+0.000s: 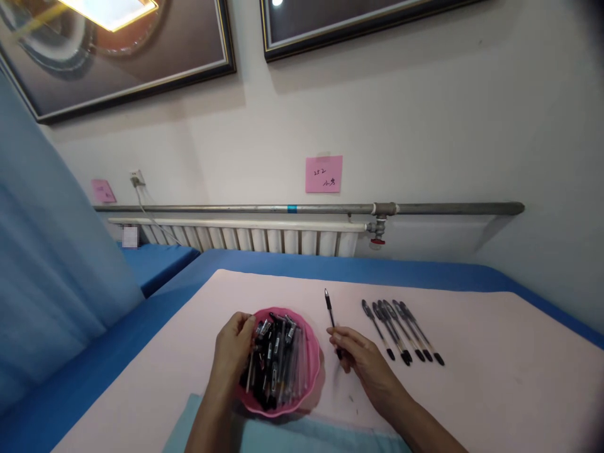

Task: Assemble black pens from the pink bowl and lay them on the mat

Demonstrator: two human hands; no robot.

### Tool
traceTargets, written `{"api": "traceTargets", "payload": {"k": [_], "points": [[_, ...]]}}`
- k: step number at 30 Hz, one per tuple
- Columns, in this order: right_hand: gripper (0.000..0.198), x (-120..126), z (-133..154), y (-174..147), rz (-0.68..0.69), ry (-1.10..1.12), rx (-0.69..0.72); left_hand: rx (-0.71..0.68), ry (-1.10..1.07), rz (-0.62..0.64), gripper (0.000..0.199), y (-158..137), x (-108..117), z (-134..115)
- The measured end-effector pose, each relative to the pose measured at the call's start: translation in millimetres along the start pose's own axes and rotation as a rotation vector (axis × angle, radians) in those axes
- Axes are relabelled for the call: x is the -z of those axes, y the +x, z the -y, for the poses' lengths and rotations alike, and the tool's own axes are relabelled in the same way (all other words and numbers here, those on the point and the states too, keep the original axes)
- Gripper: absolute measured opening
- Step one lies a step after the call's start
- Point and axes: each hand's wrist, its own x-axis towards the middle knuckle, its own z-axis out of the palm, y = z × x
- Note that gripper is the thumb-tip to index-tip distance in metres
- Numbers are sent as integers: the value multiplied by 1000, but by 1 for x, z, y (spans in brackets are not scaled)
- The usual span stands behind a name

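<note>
My right hand [361,360] pinches a ballpoint pen [329,305] near its lower end. The pen points up and away, with its metal tip bare and its black grip showing. My left hand [234,346] is closed at the left side of a round pink basket [314,371], its fingertips over the rim. What those fingers hold, if anything, is hidden. Inside the basket lie black pen parts [271,355] and clear tubes [299,362]. To the right of my right hand, several capped pens [396,327] lie side by side in a slanted row.
A pale pink sheet [495,377] covers the blue bed [425,269], with a light blue cloth [321,437] at the near edge. Behind stand a white radiator [264,239] and a pipe with a red valve [377,241]. A blue curtain [51,251] hangs at left.
</note>
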Motion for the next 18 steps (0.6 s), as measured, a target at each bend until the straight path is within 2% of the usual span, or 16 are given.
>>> {"api": "traceTargets", "payload": {"k": [9,18], "points": [[22,-3,3,-3,13,-32,-14,0,-3,4,25,0,3,-1],[21,-5,6,-6,29,-49,-23,0,137,-56,22,-1,6,-5]]}}
